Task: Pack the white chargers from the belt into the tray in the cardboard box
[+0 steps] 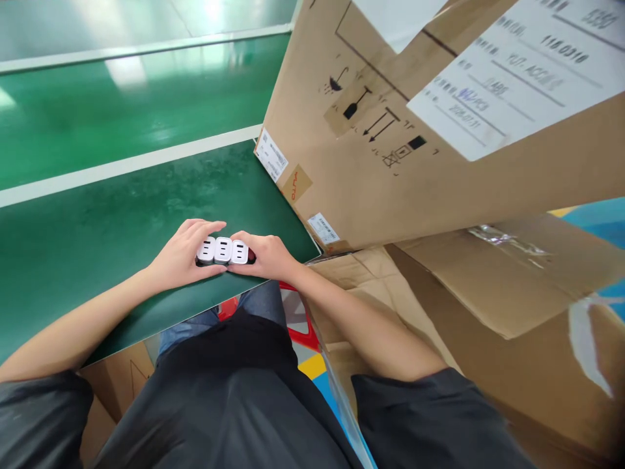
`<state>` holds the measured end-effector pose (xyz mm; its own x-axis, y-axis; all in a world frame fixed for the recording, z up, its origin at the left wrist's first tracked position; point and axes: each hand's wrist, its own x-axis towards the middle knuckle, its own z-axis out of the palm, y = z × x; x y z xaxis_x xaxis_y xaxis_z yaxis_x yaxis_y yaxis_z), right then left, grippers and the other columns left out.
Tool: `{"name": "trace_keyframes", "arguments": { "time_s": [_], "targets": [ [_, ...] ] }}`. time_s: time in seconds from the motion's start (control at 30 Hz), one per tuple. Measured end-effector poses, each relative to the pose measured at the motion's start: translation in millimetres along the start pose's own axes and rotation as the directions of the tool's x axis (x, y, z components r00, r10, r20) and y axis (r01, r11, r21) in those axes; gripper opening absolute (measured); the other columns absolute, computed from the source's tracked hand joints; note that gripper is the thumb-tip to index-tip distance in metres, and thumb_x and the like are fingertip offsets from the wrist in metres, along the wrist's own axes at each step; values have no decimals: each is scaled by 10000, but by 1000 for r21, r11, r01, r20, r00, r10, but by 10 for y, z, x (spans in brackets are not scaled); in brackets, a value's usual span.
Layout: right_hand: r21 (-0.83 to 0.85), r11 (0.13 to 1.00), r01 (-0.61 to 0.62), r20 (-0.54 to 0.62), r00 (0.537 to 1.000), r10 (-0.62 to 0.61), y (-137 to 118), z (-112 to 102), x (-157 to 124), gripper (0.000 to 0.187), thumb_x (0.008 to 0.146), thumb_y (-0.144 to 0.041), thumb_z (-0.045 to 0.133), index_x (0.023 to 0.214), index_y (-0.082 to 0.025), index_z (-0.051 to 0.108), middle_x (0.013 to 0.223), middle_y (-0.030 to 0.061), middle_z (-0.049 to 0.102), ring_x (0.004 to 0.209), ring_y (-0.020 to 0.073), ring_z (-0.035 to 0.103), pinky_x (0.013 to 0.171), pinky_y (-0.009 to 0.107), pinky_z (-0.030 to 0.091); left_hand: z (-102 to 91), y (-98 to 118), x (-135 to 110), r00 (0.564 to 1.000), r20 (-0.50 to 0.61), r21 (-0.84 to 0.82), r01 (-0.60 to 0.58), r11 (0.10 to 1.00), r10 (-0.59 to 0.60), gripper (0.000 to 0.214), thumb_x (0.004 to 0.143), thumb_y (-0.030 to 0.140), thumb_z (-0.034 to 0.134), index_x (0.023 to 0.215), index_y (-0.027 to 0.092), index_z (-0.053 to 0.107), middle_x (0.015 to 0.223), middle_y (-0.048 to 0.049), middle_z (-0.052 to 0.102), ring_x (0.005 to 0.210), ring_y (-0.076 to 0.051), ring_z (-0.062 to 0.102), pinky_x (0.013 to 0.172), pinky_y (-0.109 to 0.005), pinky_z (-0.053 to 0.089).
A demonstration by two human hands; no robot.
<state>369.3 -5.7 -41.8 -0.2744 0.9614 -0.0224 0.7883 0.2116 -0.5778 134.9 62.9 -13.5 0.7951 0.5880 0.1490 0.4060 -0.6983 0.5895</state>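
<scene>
Three white charger blocks (223,250) stand side by side in a short row, their faces with dark port slots turned up toward me. My left hand (180,256) is closed around the left end of the row, fingers behind and thumb in front. From the right end, my right hand (267,256) grips the same row, its thumb along the front edge. A small dark reddish patch shows between the right block and my right hand; I cannot make out what it is. The blocks are at the green tabletop (97,241), near its front edge; their undersides are hidden.
A large cardboard box (312,150) with printed labels rises at the right end of the table. Below it, an open carton (439,280) with spread flaps stands beside my right arm. Beyond a white strip (131,163) lies another green surface (170,98).
</scene>
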Motion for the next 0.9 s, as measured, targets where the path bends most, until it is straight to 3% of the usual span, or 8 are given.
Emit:
{"name": "trace_keyframes", "arguments": {
  "time_s": [0.07,0.17,0.27,0.33,0.43,0.6,0.77,0.9],
  "targets": [
    [4,1000,7,-3,1000,-7,7,3,-5,464,796,-534,716,1153,-258,607,808,-23,715,671,162,636,605,233,336,-139,-72,11,995,103,-194,15,981,6,800,812,494,706,1486,290,327,1514,-114,442,1404,-296,409,1128,-489,403],
    [-10,1000,12,5,1000,-12,6,6,-7,474,807,-572,695,1149,-257,607,762,-27,691,656,163,634,601,235,333,-330,-263,28,961,270,-474,76,877,63,955,777,421,676,1546,402,110,1640,-71,243,1517,-266,248,1143,-500,386],
    [-25,1000,3,14,1000,-3,-2,4,-8,485,806,-588,690,1150,-257,605,745,-26,683,648,168,633,601,237,339,-440,-449,40,945,323,-609,166,775,51,1008,698,368,567,1551,424,32,1637,-25,269,1526,-236,227,1132,-493,398],
    [-29,1000,0,10,1000,0,-8,3,-9,489,803,-590,693,1147,-254,607,748,-22,684,651,171,636,601,239,344,-484,-522,47,947,321,-626,222,748,-13,1056,618,353,499,1560,403,24,1617,-17,317,1508,-243,276,1108,-505,422],
    [-30,1000,1,1,1000,-1,-12,3,-12,490,805,-589,690,1150,-251,611,727,-21,678,639,173,634,601,240,350,-532,-558,54,959,266,-567,240,788,-101,1128,529,328,441,1574,359,16,1584,-40,378,1467,-273,359,1030,-530,476],
    [-36,999,-1,0,1000,1,-11,15,-13,485,802,-596,688,1136,-253,610,711,-27,669,620,168,628,589,239,351,-555,-586,53,951,273,-527,276,804,-148,1163,477,281,428,1580,338,65,1533,-53,453,1428,-291,413,1002,-527,484],
    [-35,999,0,-6,1000,0,-6,32,-13,492,806,-589,688,1149,-245,609,740,-22,688,629,168,634,603,242,364,-570,-600,48,947,321,-614,217,759,-10,1036,579,327,457,1559,339,121,1586,-33,377,1483,-255,328,1107,-489,423],
    [-42,999,0,-9,1000,0,-11,32,-20,489,807,-590,686,1148,-249,609,756,-16,695,638,174,641,603,242,361,-556,-456,36,909,406,-435,105,894,91,948,732,382,603,1557,327,139,1587,-68,365,1461,-245,366,1139,-427,407]
  ]
}}
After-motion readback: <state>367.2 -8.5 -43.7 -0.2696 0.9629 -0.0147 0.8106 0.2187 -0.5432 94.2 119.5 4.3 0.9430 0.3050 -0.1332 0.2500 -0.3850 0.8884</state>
